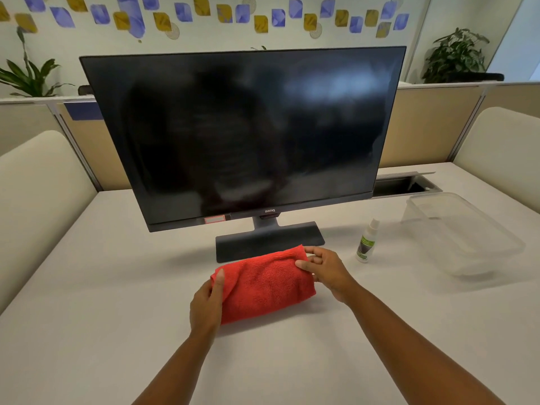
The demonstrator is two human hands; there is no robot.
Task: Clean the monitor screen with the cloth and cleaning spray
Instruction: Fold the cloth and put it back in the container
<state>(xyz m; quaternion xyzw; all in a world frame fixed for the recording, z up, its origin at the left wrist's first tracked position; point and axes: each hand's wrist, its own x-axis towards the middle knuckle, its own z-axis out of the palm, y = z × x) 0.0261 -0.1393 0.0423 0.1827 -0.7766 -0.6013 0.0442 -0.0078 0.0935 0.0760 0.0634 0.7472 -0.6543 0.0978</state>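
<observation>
A dark monitor stands switched off on its grey base in the middle of the table. In front of the base lies a folded red cloth. My left hand grips the cloth's left end, thumb on top. My right hand pinches the cloth's right upper corner between thumb and fingers. A small white spray bottle with a green label stands upright to the right of the base, a short way from my right hand.
A clear plastic container sits at the right of the white table. A cable slot opens behind it. Padded cream partitions flank both sides, and plants stand beyond the rear divider.
</observation>
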